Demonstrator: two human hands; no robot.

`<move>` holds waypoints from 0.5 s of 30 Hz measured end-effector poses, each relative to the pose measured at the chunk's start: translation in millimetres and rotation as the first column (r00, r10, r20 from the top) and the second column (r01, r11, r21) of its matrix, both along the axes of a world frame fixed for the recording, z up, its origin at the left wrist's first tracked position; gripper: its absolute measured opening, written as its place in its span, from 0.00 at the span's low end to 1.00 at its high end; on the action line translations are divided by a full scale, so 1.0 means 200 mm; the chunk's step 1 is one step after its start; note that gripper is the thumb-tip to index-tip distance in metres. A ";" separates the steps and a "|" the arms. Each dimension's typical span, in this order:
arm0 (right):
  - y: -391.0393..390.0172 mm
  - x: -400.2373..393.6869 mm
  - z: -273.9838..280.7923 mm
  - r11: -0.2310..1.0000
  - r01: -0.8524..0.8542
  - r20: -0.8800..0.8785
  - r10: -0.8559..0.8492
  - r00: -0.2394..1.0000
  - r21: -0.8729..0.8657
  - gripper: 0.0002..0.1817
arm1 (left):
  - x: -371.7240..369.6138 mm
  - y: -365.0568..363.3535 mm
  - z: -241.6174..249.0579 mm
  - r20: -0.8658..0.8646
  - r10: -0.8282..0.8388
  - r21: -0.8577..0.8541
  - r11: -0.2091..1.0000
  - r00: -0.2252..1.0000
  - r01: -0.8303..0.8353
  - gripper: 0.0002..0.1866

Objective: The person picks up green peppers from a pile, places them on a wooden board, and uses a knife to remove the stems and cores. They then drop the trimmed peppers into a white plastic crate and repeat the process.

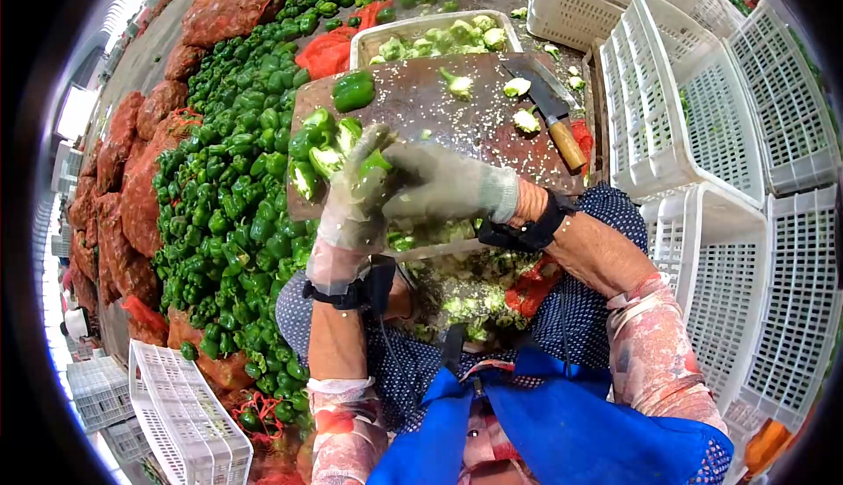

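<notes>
My left hand (353, 199), in a pale glove, is closed around a cut green bell pepper (376, 163) above the left side of a wet brown cutting board (421, 98). My gloved right hand (448, 184) comes in from the right against the pepper and the left hand; motion smears its fingers. Beside the left hand, several cut peppers (323, 158) lie with pale insides showing. A whole green pepper (354, 90) rests farther up the board. A knife (551, 109) with a wooden handle lies at the right, near cut-out pepper cores (526, 120) and scattered seeds.
Behind the board stands a white tub (358, 48) of pepper cores. A large heap of green peppers (237, 177) spreads along the left, with red mesh sacks (145, 177) beyond. White plastic crates (645, 107) stack closely on the right; another crate (189, 415) stands lower left.
</notes>
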State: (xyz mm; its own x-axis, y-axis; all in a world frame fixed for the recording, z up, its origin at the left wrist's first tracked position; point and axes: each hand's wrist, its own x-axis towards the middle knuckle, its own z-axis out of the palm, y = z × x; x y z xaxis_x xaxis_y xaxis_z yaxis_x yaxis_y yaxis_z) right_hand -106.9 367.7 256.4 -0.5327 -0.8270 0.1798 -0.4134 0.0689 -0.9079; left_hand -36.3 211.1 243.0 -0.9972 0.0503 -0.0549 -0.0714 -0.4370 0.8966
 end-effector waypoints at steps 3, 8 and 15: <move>0.00 0.01 -0.01 0.997 0.044 -0.087 -0.049 0.995 -0.066 0.25 | 0.00 0.00 0.02 -0.020 0.012 -0.042 0.999 1.000 -0.013 0.41; 0.00 0.03 0.03 0.959 0.085 -0.088 -0.063 0.994 0.269 0.26 | -0.02 -0.02 -0.02 -0.021 0.040 -0.033 0.999 0.999 -0.041 0.35; 0.08 -0.10 0.05 0.885 0.215 -0.161 -0.161 0.974 0.413 0.21 | -0.02 -0.08 0.09 -0.116 0.219 0.310 0.935 0.969 -0.175 0.33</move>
State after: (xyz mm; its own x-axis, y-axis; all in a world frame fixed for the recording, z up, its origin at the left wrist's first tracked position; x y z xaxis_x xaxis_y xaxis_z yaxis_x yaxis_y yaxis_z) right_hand -125.9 384.5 267.2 -0.6825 -0.7247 -0.0944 -0.4567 0.5238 -0.7191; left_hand -40.0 196.0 262.0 -0.9846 -0.1562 0.0790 0.1648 -0.6750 0.7192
